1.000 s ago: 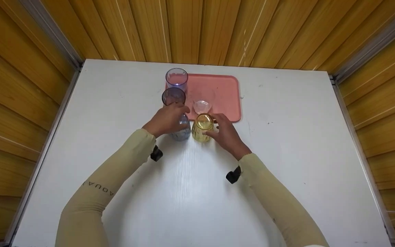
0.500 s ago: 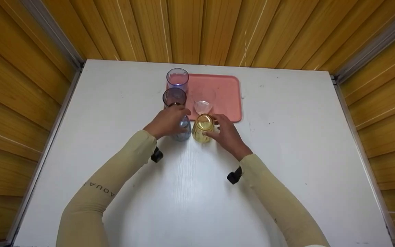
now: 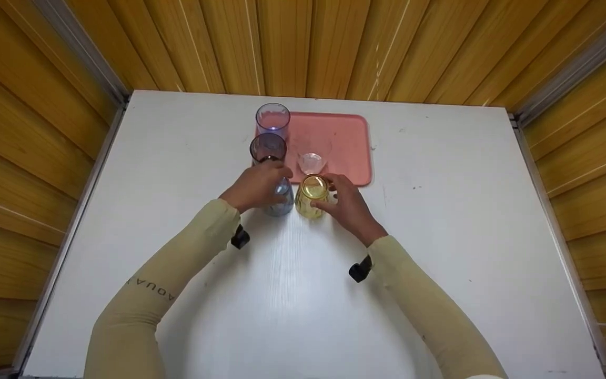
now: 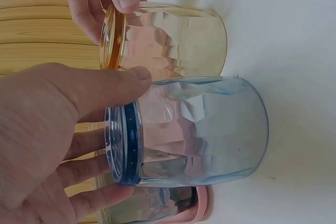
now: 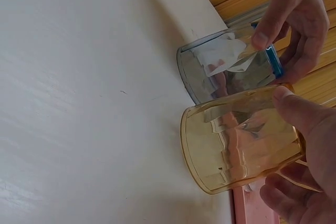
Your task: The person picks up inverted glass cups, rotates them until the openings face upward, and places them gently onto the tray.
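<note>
Upside down on the white table (image 3: 292, 295), a blue drinking glass (image 4: 226, 129) stands with its thick base up. My left hand (image 3: 254, 186) holds it near that base, thumb on one side and fingers on the other. Just to its right is a yellow drinking glass (image 5: 236, 140), also turned rim down. The thumb and fingers of my right hand (image 3: 349, 204) grip its upper part from the right. In the right wrist view the two glasses sit side by side, the yellow one partly overlapping the blue.
Behind the hands lies a pink tray (image 3: 353, 147). Upright on it are a clear glass (image 3: 311, 164), a dark purple glass (image 3: 268, 143) partly hidden by my left hand, and a pale violet glass (image 3: 272, 117) farther back. Wood-look panels (image 3: 282, 47) wall the table's far side.
</note>
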The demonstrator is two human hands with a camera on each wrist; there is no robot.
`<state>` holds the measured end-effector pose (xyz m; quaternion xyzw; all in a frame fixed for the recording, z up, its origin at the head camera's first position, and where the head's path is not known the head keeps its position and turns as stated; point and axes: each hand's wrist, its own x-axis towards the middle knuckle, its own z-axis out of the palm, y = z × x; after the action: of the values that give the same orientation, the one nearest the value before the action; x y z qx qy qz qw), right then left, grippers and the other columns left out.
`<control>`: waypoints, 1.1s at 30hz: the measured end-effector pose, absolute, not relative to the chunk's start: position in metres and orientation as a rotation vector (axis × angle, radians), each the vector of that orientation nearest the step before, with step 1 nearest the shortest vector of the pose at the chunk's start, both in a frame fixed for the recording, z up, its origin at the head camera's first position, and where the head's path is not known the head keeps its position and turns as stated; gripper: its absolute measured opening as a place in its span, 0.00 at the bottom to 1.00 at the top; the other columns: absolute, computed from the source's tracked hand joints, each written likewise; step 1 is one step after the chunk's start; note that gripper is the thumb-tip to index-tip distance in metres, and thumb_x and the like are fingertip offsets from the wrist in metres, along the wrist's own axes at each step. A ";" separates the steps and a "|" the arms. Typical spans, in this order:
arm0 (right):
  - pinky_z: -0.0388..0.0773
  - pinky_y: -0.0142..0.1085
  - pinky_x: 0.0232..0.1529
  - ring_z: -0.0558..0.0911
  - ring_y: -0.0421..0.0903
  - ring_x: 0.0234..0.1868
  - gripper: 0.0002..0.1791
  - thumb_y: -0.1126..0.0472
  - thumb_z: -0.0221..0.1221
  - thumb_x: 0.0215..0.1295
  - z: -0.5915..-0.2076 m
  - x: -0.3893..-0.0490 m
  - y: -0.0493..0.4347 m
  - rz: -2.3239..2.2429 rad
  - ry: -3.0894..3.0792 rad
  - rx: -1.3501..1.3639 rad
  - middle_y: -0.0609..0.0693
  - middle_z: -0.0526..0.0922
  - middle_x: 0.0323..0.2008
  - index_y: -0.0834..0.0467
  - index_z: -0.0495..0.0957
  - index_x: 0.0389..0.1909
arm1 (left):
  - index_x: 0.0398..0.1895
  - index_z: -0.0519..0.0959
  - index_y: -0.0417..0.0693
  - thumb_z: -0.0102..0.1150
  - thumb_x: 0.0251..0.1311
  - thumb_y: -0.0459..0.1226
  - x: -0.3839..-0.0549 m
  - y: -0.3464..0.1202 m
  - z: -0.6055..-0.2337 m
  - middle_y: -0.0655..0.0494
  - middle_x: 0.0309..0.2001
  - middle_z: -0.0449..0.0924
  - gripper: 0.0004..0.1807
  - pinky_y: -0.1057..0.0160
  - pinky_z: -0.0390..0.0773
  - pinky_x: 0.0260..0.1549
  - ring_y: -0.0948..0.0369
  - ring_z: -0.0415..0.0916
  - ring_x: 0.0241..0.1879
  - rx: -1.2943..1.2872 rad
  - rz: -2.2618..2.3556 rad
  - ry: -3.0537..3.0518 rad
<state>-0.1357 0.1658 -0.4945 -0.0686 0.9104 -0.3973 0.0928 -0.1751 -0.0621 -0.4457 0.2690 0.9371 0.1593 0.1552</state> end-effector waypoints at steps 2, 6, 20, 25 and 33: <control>0.76 0.40 0.59 0.74 0.47 0.57 0.38 0.52 0.69 0.56 -0.494 -0.135 0.166 -1.178 2.700 -0.208 0.49 0.72 0.59 0.53 0.65 0.65 | 0.58 0.76 0.50 0.72 0.51 0.42 -0.175 -0.062 -0.445 0.50 0.61 0.74 0.29 0.50 0.76 0.59 0.53 0.73 0.59 0.766 0.461 2.678; 0.76 0.40 0.58 0.75 0.48 0.57 0.38 0.52 0.69 0.55 -0.493 -0.135 0.166 -1.173 2.707 -0.223 0.50 0.72 0.59 0.54 0.65 0.65 | 0.59 0.76 0.51 0.72 0.51 0.41 -0.174 -0.063 -0.443 0.51 0.60 0.74 0.29 0.51 0.76 0.59 0.53 0.73 0.59 0.752 0.466 2.674; 0.77 0.40 0.57 0.75 0.47 0.56 0.38 0.51 0.70 0.55 -0.494 -0.134 0.165 -1.175 2.705 -0.233 0.50 0.72 0.59 0.55 0.65 0.65 | 0.57 0.77 0.50 0.73 0.50 0.41 -0.172 -0.070 -0.434 0.52 0.54 0.78 0.28 0.54 0.78 0.55 0.56 0.77 0.52 0.765 0.528 2.700; 0.77 0.40 0.56 0.76 0.48 0.55 0.38 0.52 0.70 0.54 -0.494 -0.133 0.165 -1.179 2.726 -0.242 0.50 0.73 0.58 0.56 0.66 0.64 | 0.58 0.77 0.51 0.73 0.50 0.41 -0.170 -0.075 -0.431 0.53 0.54 0.78 0.29 0.55 0.78 0.55 0.57 0.77 0.51 0.764 0.577 2.705; 0.76 0.43 0.58 0.74 0.51 0.59 0.43 0.49 0.70 0.53 -0.494 -0.133 0.166 -1.171 2.746 -0.257 0.52 0.70 0.61 0.56 0.62 0.67 | 0.59 0.77 0.55 0.74 0.49 0.40 -0.166 -0.083 -0.423 0.57 0.56 0.75 0.30 0.54 0.75 0.61 0.59 0.73 0.56 0.766 0.636 2.727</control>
<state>-0.1328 0.1664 -0.4943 -0.0856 0.9140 -0.3898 0.0725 -0.1663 -0.0831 -0.4234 0.2619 0.9327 0.2175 0.1189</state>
